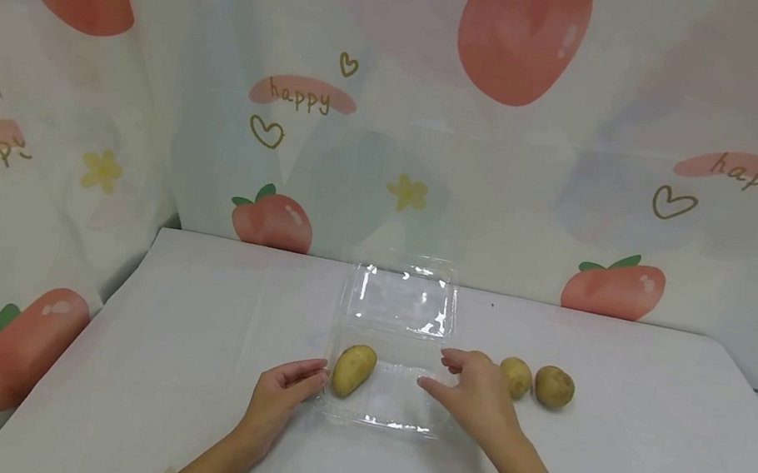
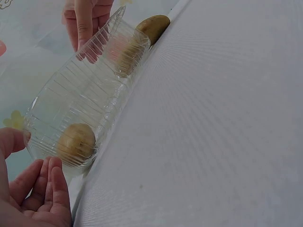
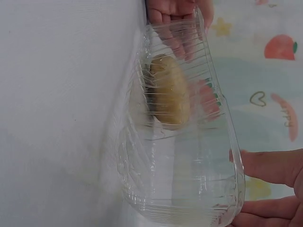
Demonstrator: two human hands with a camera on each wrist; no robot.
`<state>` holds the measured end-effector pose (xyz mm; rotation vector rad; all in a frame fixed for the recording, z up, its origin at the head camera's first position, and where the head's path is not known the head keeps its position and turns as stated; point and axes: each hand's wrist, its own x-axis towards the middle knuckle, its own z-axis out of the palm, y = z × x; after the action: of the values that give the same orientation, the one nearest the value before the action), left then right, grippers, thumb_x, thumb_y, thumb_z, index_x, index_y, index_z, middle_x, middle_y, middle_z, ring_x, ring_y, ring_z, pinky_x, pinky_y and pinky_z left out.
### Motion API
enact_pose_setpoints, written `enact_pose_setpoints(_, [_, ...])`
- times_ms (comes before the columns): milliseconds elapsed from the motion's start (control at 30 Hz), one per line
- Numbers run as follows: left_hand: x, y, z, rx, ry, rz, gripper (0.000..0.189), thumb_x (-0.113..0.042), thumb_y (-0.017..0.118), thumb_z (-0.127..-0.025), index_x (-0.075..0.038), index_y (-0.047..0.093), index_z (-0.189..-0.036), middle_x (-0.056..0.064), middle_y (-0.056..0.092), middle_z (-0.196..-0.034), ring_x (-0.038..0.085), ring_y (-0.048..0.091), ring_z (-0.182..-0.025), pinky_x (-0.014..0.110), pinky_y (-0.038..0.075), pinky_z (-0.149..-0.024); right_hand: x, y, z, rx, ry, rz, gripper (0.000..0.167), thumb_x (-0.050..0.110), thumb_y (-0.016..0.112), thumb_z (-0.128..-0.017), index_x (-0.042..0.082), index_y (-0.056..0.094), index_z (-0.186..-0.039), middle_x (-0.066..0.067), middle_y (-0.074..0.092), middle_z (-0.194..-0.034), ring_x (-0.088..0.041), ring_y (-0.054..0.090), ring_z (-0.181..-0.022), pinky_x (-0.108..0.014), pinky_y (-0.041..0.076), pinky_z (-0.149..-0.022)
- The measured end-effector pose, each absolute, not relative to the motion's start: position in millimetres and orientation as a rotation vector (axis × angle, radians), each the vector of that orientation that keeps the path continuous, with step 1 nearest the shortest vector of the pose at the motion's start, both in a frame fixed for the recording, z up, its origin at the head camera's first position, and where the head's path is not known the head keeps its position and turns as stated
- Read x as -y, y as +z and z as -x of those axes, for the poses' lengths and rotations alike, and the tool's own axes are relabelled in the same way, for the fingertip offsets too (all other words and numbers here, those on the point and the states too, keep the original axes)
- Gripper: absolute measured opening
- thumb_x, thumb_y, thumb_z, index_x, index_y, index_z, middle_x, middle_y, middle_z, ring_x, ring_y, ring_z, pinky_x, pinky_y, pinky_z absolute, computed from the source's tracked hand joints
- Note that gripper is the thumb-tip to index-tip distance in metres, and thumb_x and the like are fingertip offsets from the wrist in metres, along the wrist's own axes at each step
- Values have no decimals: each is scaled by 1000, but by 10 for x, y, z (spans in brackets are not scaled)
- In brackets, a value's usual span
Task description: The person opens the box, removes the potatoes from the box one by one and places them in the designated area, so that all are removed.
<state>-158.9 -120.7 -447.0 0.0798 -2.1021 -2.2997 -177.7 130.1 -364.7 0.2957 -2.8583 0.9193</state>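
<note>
A clear plastic clamshell box lies open on the table, its lid folded back toward the wall. One potato sits in the left part of the box, also seen through the ribbed plastic in the right wrist view. My left hand is at the left side of the box, loose fingertips touching it. My right hand reaches over the right edge, thumb and fingers spread apart with no potato between them. In the right wrist view its thumb touches the rim.
To the right of the box stand two potatoes, one beside the other; a third is mostly hidden behind my right hand. A white cloth covers the table. Printed cloth walls rise at the back and left.
</note>
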Motion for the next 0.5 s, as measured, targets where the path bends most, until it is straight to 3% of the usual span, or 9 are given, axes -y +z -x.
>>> enact_pose_setpoints(367, [1212,-4467,1593,2116,-2283,-90,39,-17,69,-83,6,61,-113,14,63,-105,10,58,-88,19,48,-76,-1167,-3663,1806,2871,826,-331,45,28,78,-72,0,67,-106,-9,68,-94,-25,53,-86,-39,44,-73])
enact_pose_setpoints(500, [1210,-4469,1591,2112,-2292,-96,39,-17,69,-83,6,61,-113,13,63,-105,10,58,-89,19,47,-76,-1122,-3678,1816,2884,912,-335,46,26,77,-73,-3,64,-108,-13,67,-98,-28,57,-91,-39,48,-75])
